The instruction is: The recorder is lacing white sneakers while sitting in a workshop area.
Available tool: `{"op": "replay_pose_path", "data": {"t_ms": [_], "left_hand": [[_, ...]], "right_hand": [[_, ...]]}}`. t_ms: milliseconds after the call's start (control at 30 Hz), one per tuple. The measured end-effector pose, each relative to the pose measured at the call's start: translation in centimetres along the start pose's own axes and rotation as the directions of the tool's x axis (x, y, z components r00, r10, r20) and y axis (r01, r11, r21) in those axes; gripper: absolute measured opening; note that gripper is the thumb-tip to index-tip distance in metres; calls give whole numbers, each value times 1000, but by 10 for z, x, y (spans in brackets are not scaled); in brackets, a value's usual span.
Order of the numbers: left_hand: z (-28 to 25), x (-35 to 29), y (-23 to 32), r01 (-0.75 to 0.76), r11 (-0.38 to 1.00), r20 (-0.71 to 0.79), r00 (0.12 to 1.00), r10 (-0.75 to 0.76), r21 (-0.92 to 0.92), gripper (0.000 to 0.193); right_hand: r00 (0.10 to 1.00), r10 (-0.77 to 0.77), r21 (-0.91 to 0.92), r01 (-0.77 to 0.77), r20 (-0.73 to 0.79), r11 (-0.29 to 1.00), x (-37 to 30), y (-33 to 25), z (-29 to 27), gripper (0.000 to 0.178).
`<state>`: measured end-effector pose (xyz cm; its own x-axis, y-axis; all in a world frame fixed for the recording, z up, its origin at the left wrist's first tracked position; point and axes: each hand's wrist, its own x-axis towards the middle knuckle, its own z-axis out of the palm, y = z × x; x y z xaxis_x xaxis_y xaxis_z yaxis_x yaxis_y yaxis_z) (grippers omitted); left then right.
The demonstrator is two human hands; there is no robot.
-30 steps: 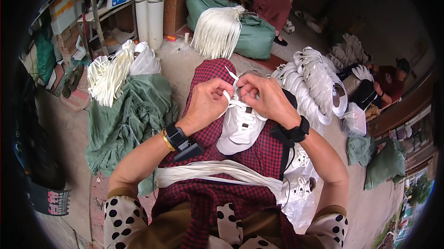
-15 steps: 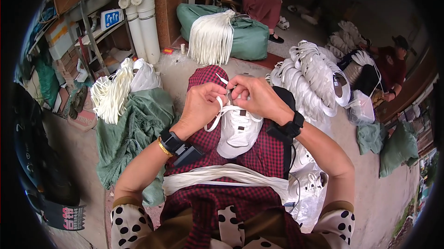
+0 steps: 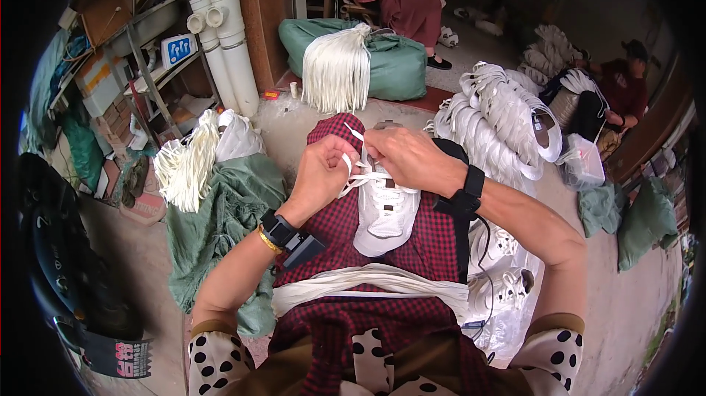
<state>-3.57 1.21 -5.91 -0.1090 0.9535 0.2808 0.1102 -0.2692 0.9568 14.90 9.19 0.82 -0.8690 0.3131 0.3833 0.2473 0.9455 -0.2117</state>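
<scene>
A white sneaker (image 3: 385, 221) rests on my lap, toe toward me, over a red-and-black checked cloth (image 3: 301, 264). My left hand (image 3: 321, 177) is closed in a pinch on a flat white shoelace beside the shoe's opening. Across from it, my right hand (image 3: 418, 159) also pinches the white lace (image 3: 354, 131), whose narrow tip sticks up between the hands. The crossed lace lies over the top eyelets, partly hidden by my fingers. A bundle of white laces (image 3: 371, 280) stretches across my lap.
Long white laces drape over a green sack (image 3: 401, 72) ahead, and another lace bundle (image 3: 184, 172) tops a green sack at left. Strung white laces (image 3: 500, 120) and white sneakers (image 3: 501, 289) sit at right. Two people (image 3: 393, 6) sit farther back.
My right hand has turned over, its back now facing up, and sits slightly closer to the shoe. Both hands still grip the lace. The whole view has shifted slightly.
</scene>
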Motion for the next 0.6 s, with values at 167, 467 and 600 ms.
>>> {"op": "replay_pose_path", "data": {"t_ms": [167, 467, 600], "left_hand": [[-5, -9, 0, -60, 990, -90, 995, 48, -127, 5], [-14, -19, 3, -80, 991, -12, 997, 79, -103, 15], [-19, -28, 6, -108, 994, 32, 994, 108, -10, 33]], "right_hand": [[996, 81, -267, -89, -41, 960, -19, 10, -68, 12], [989, 146, 173, -150, 33, 973, -25, 5, -36, 32], [984, 136, -97, -125, 118, 987, -21, 1, -7, 45]]}}
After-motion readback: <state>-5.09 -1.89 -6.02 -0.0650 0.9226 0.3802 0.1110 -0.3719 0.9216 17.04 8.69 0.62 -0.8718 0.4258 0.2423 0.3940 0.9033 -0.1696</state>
